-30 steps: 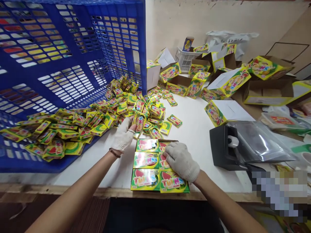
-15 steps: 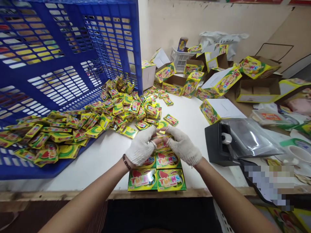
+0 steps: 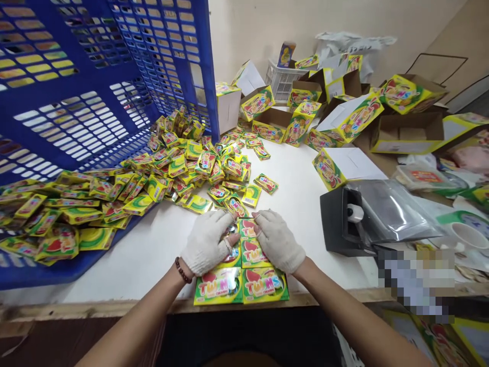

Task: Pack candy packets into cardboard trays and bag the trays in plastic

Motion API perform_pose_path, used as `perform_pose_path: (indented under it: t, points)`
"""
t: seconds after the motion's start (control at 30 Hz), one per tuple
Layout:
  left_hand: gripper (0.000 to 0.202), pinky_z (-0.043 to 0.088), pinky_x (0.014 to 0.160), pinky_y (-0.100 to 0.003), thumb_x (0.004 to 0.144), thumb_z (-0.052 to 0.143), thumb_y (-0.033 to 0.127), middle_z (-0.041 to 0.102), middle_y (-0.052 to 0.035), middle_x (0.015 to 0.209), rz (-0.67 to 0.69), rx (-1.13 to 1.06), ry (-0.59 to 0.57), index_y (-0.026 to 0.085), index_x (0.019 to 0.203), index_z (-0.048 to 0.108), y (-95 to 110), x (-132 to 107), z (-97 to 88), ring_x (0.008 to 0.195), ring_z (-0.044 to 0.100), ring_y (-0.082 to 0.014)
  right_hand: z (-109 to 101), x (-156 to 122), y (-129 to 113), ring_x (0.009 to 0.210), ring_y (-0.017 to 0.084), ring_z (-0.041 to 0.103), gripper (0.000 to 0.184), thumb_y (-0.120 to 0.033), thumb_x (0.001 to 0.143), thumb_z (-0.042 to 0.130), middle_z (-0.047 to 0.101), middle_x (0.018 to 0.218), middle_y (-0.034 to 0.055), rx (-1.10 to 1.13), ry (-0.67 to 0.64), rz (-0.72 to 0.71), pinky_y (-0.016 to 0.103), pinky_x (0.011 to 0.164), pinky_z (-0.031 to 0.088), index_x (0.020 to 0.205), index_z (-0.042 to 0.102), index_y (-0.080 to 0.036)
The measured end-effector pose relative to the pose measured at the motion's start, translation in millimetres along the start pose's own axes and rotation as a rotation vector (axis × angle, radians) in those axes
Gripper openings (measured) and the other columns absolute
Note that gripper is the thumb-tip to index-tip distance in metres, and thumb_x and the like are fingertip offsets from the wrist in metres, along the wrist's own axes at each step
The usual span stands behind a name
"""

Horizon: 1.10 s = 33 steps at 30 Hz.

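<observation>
Small yellow-green "TWINS" packs (image 3: 266, 285) lie flat in two columns on the white table, close to its front edge. My left hand (image 3: 208, 242), in a white glove with bare fingertips, lies over the far part of the left column, thumb apart from the fingers. My right hand (image 3: 280, 242), gloved the same way, rests along the right column's outer side, fingers stretched over the packs. Both hands touch the packs, and partly hide the farther ones. Just beyond the fingertips is a loose pack (image 3: 236, 206).
A blue crate (image 3: 212, 76) lies on its side at left, a heap of packs (image 3: 168, 173) spilling from it. Open display boxes (image 3: 271, 131) crowd the back right. A black holder (image 3: 336, 224) with clear plastic bags (image 3: 393, 209) and a white mug (image 3: 464, 237) stand at right.
My hands have drawn slightly towards me and moved apart from their meeting at the far end of the columns. They now lie flatter, and more of the packs shows. The view has shifted slightly.
</observation>
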State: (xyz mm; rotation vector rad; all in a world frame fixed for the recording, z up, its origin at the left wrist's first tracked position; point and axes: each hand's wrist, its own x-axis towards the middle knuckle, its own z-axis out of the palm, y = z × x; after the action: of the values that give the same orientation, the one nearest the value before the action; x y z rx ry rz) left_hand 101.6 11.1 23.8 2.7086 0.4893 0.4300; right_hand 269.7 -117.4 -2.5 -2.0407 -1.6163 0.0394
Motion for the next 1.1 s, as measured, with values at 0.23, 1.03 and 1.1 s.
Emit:
perform_pose_path:
  t: [0.23, 1.03, 1.1]
  points:
    - [0.051, 0.042, 0.091, -0.044, 0.089, 0.051, 0.049, 0.061, -0.0111, 0.114, 0.064, 0.095, -0.091, 0.021, 0.131, 0.053, 7, -5, -3.9, 0.108, 0.054, -0.0287, -9, -3, -11, 0.105, 0.028, 0.054, 0.031, -0.024, 0.094, 0.046, 0.064, 0.113, 0.0139, -0.075, -0.099, 0.029, 0.045, 0.097, 0.042, 0.119, 0.062, -0.014]
    - [0.075, 0.006, 0.119, -0.056, 0.075, 0.056, 0.071, 0.05, -0.0092, 0.146, 0.435, 0.264, -0.166, 0.033, 0.139, 0.05, 30, -62, 13.5, 0.138, 0.039, -0.0348, -17, 0, -33, 0.106, 0.029, 0.049, 0.033, -0.031, 0.092, 0.053, 0.06, 0.115, 0.0154, -0.22, -0.068, 0.043, 0.046, 0.091, 0.044, 0.118, 0.059, -0.012]
    - [0.073, 0.004, 0.119, -0.053, 0.074, 0.056, 0.073, 0.053, -0.0066, 0.143, 0.506, 0.251, -0.11, 0.038, 0.137, 0.051, 19, -69, 24.7, 0.133, 0.046, -0.034, -15, -1, -31, 0.105, 0.028, 0.05, 0.032, -0.033, 0.092, 0.054, 0.06, 0.114, 0.0152, -0.204, -0.066, 0.051, 0.046, 0.09, 0.046, 0.115, 0.06, -0.012]
